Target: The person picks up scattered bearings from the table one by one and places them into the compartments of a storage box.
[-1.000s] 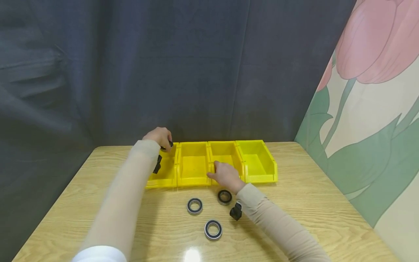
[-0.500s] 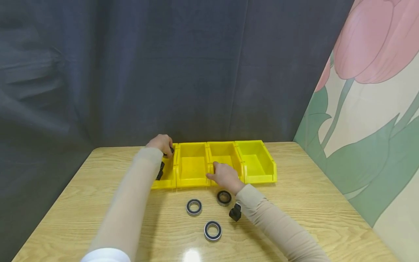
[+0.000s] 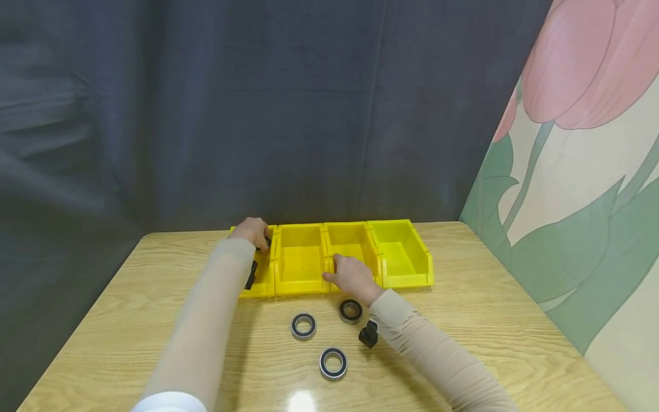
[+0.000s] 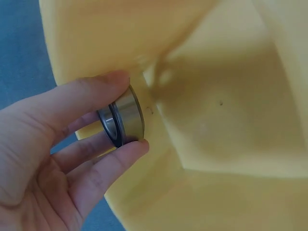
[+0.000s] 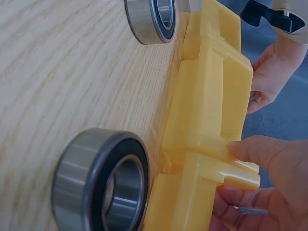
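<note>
Between thumb and fingers, my left hand [image 3: 251, 232] pinches a ball bearing [image 4: 129, 118], a steel ring with a dark seal. It holds the bearing tilted on edge inside the leftmost yellow bin [image 3: 265, 281], near a side wall in the left wrist view. My right hand [image 3: 355, 277] grips the front of the adjoining walls between the second bin [image 3: 302, 263] and the third bin [image 3: 352, 233]. In the right wrist view its thumb [image 5: 250, 148] lies on one side of these walls and the fingers on the other.
Three more bearings lie flat on the wooden table before the bins: a left one [image 3: 304, 337], a front one [image 3: 333, 377] and one by the right wrist [image 3: 350, 321]. A fourth bin [image 3: 401, 260] ends the row at right. A dark curtain [image 3: 257, 114] hangs behind.
My left hand has come down and slightly toward me, lowering the bearing into the leftmost bin. The right hand keeps its grip, and the loose bearings stay where they were.
</note>
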Demonstrator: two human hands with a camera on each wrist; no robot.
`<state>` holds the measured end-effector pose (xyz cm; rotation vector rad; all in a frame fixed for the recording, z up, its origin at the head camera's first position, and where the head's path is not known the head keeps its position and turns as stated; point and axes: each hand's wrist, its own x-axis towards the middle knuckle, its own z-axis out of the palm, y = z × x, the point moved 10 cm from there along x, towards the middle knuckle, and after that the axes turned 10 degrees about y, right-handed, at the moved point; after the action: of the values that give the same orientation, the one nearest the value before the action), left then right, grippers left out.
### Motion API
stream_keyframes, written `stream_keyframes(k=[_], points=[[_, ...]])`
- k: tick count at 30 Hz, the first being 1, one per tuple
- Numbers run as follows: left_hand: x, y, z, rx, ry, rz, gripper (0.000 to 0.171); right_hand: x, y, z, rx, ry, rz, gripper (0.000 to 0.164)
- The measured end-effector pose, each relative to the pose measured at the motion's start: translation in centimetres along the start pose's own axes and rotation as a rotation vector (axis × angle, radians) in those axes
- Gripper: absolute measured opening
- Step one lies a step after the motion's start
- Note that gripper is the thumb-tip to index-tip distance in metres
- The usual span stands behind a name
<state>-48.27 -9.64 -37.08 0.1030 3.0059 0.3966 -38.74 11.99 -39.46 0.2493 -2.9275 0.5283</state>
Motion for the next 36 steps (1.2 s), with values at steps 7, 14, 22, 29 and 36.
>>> stream_keyframes(k=[7,14,22,29,36], points=[[0.5,0.0,0.5,-0.001,0.026,0.005,0.05,0.0,0.0,-0.1,0.016,0.003,0.002,0.038],[0.6,-0.4,1.7,-0.038,0.018,-0.015,0.051,0.2,0.1,-0.1,0.034,0.004,0.001,0.034],[0.5,-1.0,2.7,-0.084,0.007,-0.043,0.054,0.2,0.1,-0.1,0.043,-0.012,0.013,0.032],[0.4,-1.4,3.2,-0.094,0.013,-0.058,0.055,0.1,-0.2,-0.2,0.036,-0.008,0.005,0.031],[0.4,-1.5,3.5,-0.138,-0.006,-0.064,0.057,0.0,-0.2,-0.2,0.047,-0.016,0.018,0.032]])
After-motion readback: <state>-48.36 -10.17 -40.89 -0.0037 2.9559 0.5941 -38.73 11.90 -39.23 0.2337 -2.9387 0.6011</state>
